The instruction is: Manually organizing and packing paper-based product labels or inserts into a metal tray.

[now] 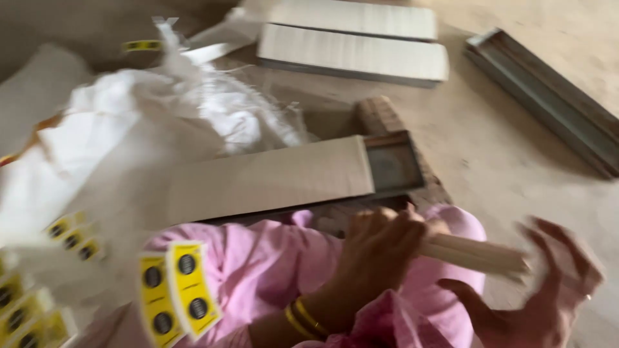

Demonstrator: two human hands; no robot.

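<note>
Seen from above, a person sits on a dusty floor (516, 161) with pink cloth (271, 264) over the lap. Nearest the camera, the left hand (380, 248), with gold bangles (303, 319) at the wrist, has its fingers (387, 222) closed around a bundle of thin pale sticks (477, 256), which juts out to the right just above the lap. The right hand (548, 296) is blurred, its fingers (561, 245) spread open and curved, palm turned toward the free end of the bundle, close to it but seemingly not touching. At the lower left lie several yellow paper labels (174, 293) with dark round marks, some resting on the pink cloth, others trailing off toward the left edge. Just beyond the lap, a long shallow tray (393, 164) is mostly covered by a long pale cardboard sheet (258, 180), leaving only the tray's right end open. The tray appears to rest on a reddish brick (380, 116). Behind and to the left is a heap of white woven sacking (161, 122). Farther back lie 2 long flat pale boxes (354, 55) side by side, and at the far right a long grey metal channel (548, 103) rests at an angle on the floor.
</note>
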